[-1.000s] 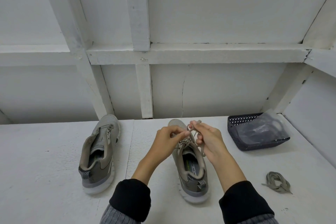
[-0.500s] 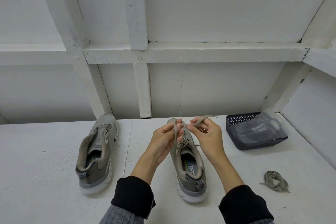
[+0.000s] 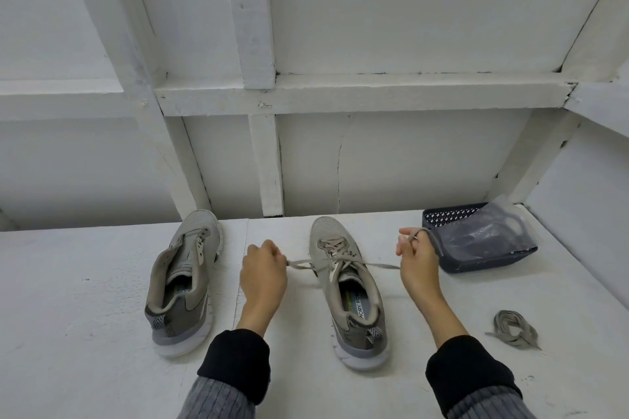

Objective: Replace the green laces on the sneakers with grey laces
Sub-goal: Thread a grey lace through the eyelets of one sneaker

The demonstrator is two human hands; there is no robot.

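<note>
Two grey sneakers stand on the white table, toes pointing away from me. The right sneaker [image 3: 347,286] has a lace [image 3: 335,245] threaded through its eyelets. My left hand [image 3: 263,274] grips one lace end to the shoe's left. My right hand [image 3: 417,260] grips the other end to the shoe's right, the tail looped over its fingers. Both ends run taut and nearly level from the shoe. The left sneaker [image 3: 185,279] has no lace, its tongue loose.
A loose bundled lace [image 3: 514,328] lies on the table at the right. A dark perforated basket [image 3: 459,265] holding a clear plastic bag [image 3: 483,235] sits at the back right, close to my right hand. White framed wall panels stand behind the table.
My hands were together above the shoe's eyelets; they have pulled apart to either side, drawing the lace ends out sideways and taut.
</note>
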